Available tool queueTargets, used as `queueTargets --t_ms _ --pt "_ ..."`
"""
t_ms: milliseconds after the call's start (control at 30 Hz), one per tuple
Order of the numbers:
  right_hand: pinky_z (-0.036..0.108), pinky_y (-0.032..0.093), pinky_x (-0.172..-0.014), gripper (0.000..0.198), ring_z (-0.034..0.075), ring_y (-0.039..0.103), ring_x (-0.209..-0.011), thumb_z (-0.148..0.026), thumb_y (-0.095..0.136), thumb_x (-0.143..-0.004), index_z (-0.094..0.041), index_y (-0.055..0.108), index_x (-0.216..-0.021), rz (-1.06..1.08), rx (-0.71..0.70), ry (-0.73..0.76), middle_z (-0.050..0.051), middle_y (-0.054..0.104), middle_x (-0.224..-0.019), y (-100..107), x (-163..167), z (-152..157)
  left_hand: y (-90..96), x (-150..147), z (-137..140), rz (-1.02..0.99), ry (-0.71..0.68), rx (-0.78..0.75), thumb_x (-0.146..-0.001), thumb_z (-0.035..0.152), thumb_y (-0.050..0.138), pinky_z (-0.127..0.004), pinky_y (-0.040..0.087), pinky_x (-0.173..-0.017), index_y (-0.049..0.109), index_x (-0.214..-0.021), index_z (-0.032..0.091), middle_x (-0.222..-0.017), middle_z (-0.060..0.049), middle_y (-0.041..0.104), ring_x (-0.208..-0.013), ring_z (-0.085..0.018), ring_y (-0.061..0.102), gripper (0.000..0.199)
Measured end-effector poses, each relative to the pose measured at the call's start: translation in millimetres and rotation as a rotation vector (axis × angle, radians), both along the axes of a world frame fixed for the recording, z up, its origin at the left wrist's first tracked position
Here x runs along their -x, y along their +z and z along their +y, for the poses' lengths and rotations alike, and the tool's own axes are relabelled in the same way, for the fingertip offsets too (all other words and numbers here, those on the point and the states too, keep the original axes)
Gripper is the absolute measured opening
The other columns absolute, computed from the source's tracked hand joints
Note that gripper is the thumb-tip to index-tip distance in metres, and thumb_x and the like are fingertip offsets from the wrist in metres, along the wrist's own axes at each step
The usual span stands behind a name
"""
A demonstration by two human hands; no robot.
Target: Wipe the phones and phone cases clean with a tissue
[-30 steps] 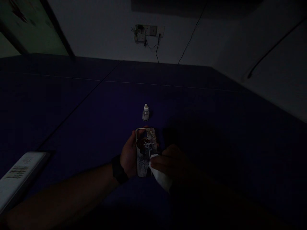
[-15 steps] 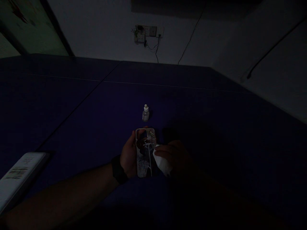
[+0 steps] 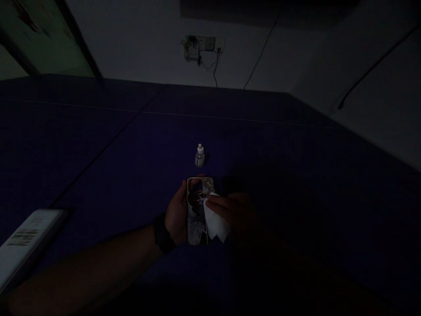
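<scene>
Right hand (image 3: 234, 210), its grip pinching a white tissue (image 3: 215, 221) against a patterned phone case (image 3: 195, 221), left hand (image 3: 176, 214) clasping the case from nine o'clock, small capped bottle (image 3: 199, 157) upright just beyond at twelve o'clock, white oblong object (image 3: 31, 239) well apart near nine.

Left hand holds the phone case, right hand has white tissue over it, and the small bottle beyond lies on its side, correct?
No: the small bottle stands upright in the head view. Left hand on phone case, right hand with white tissue: fine.
</scene>
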State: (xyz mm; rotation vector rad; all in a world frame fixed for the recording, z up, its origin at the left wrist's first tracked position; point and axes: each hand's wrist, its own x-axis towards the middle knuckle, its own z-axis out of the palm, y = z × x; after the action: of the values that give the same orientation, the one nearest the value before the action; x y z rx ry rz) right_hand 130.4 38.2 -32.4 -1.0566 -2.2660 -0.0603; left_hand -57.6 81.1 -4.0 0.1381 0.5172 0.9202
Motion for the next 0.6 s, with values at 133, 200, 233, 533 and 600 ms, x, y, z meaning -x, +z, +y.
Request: queueTargets --t_ms 133,200,233,533,600 --pt "0.04 0.043 -0.09 0.037 0.024 0.055 -0.104 -0.023 0.042 -0.101 -0.019 0.061 -0.133 0.021 -0.024 0.104 0.006 0.07 -0.132 -1.1 -1.0 1.4 -0.9 0.9 -0.2 -0.014 -0.011 0.002 -0.1 0.048 0.047 -0.033 0.049 -0.077 0.067 -0.11 0.022 -0.092 -0.005 0.07 -0.076 -0.018 0.065 0.034" --pt "0.04 0.042 -0.087 0.036 0.025 0.055 -0.103 -0.024 0.045 -0.1 -0.018 0.063 -0.13 0.026 -0.069 0.101 0.007 0.072 -0.127 -0.3 -3.3 2.9 -1.6 1.2 -0.3 0.003 -0.02 -0.022 -0.099 0.05 0.047 -0.035 0.049 -0.078 0.067 -0.112 0.022 -0.093 -0.006 0.07 -0.077 -0.02 0.066 0.036" --pt "0.04 0.042 -0.087 0.037 0.026 0.055 -0.103 -0.023 0.046 -0.099 -0.018 0.063 -0.13 0.025 -0.081 0.067 0.007 0.072 -0.127 -0.2 -3.5 3.4 -2.0 1.2 -0.3 0.011 -0.023 -0.034 -0.099 0.05 0.048 -0.036 0.049 -0.079 0.067 -0.113 0.022 -0.094 -0.006 0.07 -0.078 -0.02 0.066 0.036" --pt "0.039 0.042 -0.085 0.037 0.024 0.053 -0.099 -0.024 0.044 -0.102 -0.021 0.062 -0.134 0.022 -0.065 0.08 0.004 0.072 -0.129 -2.0 -0.1 2.5 -4.2 1.6 -1.2 0.003 -0.05 -0.023 -0.098 0.051 0.051 -0.032 0.05 -0.075 0.066 -0.112 0.022 -0.092 -0.005 0.07 -0.075 -0.017 0.066 0.036" --pt "0.04 0.042 -0.084 0.038 0.025 0.054 -0.099 -0.023 0.045 -0.1 -0.021 0.062 -0.134 0.011 -0.086 0.042 0.005 0.072 -0.128 -0.1 -2.0 3.3 -2.6 1.5 -1.4 0.021 -0.053 -0.018 -0.099 0.051 0.049 -0.034 0.05 -0.077 0.066 -0.111 0.022 -0.093 -0.006 0.07 -0.077 -0.019 0.066 0.037"
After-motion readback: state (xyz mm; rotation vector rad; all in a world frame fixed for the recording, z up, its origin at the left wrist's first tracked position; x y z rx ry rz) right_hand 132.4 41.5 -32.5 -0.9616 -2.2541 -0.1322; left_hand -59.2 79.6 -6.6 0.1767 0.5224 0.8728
